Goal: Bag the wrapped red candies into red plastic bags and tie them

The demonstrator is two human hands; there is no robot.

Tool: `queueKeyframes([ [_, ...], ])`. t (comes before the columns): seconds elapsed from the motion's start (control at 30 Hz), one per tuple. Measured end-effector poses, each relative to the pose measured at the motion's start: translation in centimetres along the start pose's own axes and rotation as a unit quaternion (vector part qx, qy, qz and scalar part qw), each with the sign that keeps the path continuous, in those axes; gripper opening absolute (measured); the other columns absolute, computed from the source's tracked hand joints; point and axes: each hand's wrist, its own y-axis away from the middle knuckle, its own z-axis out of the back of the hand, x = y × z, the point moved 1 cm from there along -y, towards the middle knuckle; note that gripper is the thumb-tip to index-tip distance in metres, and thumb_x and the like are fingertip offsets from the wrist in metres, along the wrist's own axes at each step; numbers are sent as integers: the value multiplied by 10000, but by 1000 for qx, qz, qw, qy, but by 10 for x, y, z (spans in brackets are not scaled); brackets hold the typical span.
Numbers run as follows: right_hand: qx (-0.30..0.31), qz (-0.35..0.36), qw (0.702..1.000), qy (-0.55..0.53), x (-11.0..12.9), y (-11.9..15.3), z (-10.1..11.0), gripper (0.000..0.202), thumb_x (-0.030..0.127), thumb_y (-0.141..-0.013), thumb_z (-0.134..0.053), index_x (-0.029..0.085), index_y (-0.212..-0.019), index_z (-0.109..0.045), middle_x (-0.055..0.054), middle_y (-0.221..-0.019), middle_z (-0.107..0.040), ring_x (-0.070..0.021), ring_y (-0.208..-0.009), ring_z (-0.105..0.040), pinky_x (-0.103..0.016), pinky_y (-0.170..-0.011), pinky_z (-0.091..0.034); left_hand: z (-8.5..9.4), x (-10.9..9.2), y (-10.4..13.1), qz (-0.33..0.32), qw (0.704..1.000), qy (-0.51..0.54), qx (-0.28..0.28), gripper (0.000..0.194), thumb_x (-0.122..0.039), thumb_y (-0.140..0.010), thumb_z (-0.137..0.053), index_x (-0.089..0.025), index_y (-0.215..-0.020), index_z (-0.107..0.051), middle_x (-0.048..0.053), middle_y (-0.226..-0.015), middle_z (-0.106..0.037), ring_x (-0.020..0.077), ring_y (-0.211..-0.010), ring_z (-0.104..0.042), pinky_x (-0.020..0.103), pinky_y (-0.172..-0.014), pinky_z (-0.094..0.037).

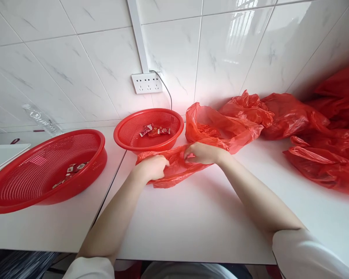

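A thin red plastic bag (174, 179) lies spread on the white table in front of me, its mouth partly open. My left hand (153, 168) is closed on the bag's left side, fingers curled into the film. On the other side, my right hand (202, 153) grips the bag's far right edge with bent fingers. Just beyond the bag stands a small red plastic basket (122, 131) with a few wrapped red snack packets (155, 131) in it. Another red bag (221, 124), open at the top, touches the held bag at the right; its contents are hard to make out.
A larger red basket (97, 149) with several small packets stands at the left. Behind it lies a clear plastic bottle (43, 122). Several filled red bags (296, 116) crowd the right side along the tiled wall. A power socket (147, 83) with a cable is on the wall.
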Motion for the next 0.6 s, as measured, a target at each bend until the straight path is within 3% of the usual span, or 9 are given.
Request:
queueKeyframes([
  [0.1, 14, 56, 998, -29, 8, -9, -11, 153, 238, -788, -558, 199, -882, -673, -38, -939, -685, -162, -774, -606, -247, -668, -429, -10, -5, -9, -51, 998, 33, -26, 246, -208, -642, -633, -251, -864, -730, 97, -1053, -695, 287, -807, -649, 342, -687, -432],
  [0.23, 126, 6, 991, -54, 8, -13, -25, 77, 258, -742, -605, 189, -755, -637, -16, -726, -638, -133, -575, -517, -249, -504, -361, -16, 8, -26, -17, 999, 48, -13, 183, -376, -693, -631, -215, -739, -705, 102, -787, -698, 253, -583, -604, 348, -615, -420],
  [0.33, 223, 0, 972, -69, 7, -8, -29, 127, 197, -675, -654, 165, -568, -592, 8, -525, -550, -106, -437, -431, -253, -432, -326, -12, 25, -34, 0, 998, 56, -6, 205, -410, -676, -639, -214, -703, -690, 93, -748, -695, 244, -548, -583, 344, -589, -412],
  [0.43, 289, 20, 952, -102, 6, -5, -24, 83, 215, -659, -697, 162, -620, -647, 14, -561, -594, -119, -471, -496, -244, -447, -375, -9, 41, -38, 14, 998, 55, 24, 154, -344, -563, -711, -200, -608, -677, 89, -647, -675, 240, -495, -558, 345, -565, -407],
  [0.5, 239, 72, 957, -144, 7, -7, -19, 96, 250, -719, -668, 183, -784, -691, 14, -696, -659, -131, -591, -575, -234, -539, -436, -10, 48, -37, 17, 997, 57, 43, 134, -222, -464, -734, -199, -581, -676, 73, -594, -659, 228, -469, -542, 336, -555, -405],
  [0.6, 32, 161, 971, -172, 9, -14, -15, 172, 268, -816, -585, 194, -941, -676, -20, -931, -684, -148, -817, -623, -258, -763, -476, -15, 53, -31, 1, 997, 70, 36, 195, -164, -455, -705, -211, -642, -681, 55, -643, -671, 215, -509, -551, 317, -562, -406],
])
